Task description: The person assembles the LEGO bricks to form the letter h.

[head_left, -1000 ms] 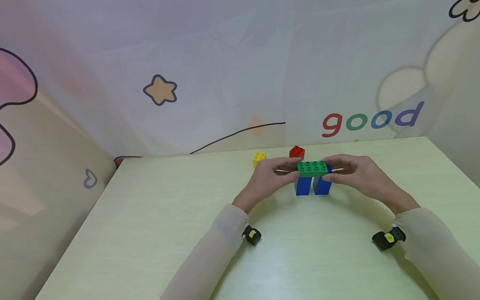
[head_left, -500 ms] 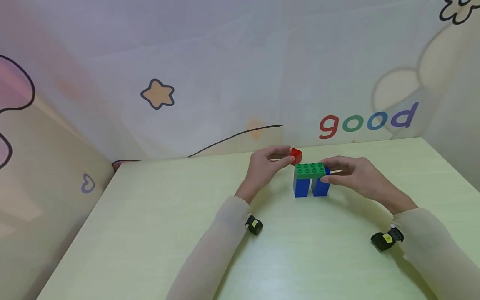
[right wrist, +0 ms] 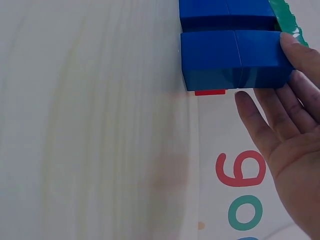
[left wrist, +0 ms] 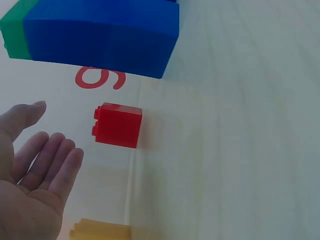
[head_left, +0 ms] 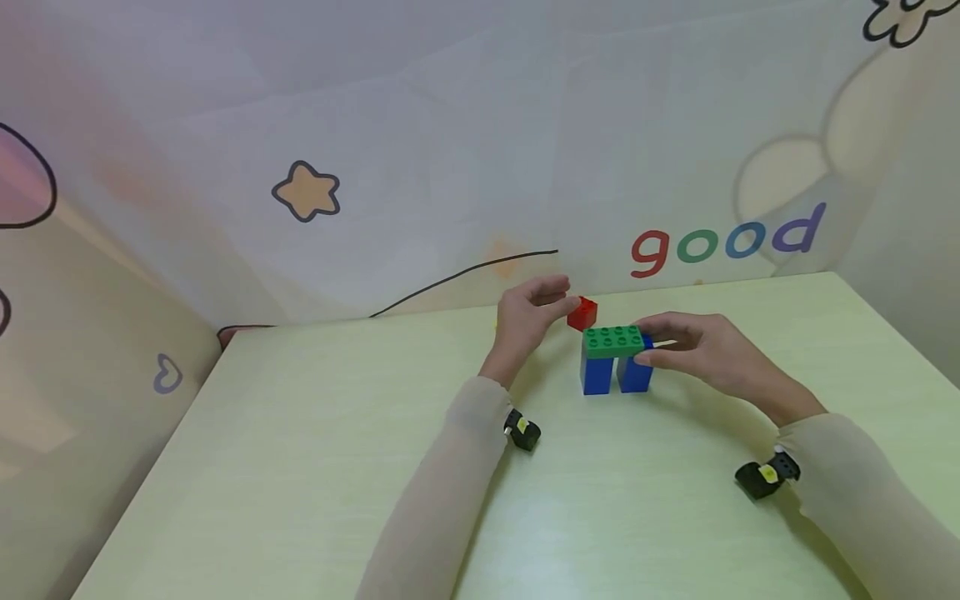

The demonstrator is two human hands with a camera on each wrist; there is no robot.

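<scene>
A green building brick (head_left: 613, 342) spans two blue brick columns, the left one (head_left: 597, 376) and the right one (head_left: 634, 375), standing on the table. My right hand (head_left: 697, 352) pinches the top of the right column between thumb and fingers, beside the green brick's end. Behind this bridge stands a red brick (head_left: 583, 313), studs up. My left hand (head_left: 521, 327) hovers to its left, fingers extended and holding nothing; in the left wrist view a gap shows between the fingertips (left wrist: 75, 156) and the red brick. A yellow brick (left wrist: 102, 231) is mostly hidden behind the left hand in the head view.
The pale table (head_left: 315, 450) meets a printed backdrop (head_left: 450, 167) along its far edge, close behind the red and yellow bricks. Each wrist wears a small black camera, the left one (head_left: 522, 429) and the right one (head_left: 767, 476).
My left hand has left the green brick and moved back and leftward, passing the red brick toward the yellow one. The right hand keeps its hold on the bridge. The head view has shifted slightly.
</scene>
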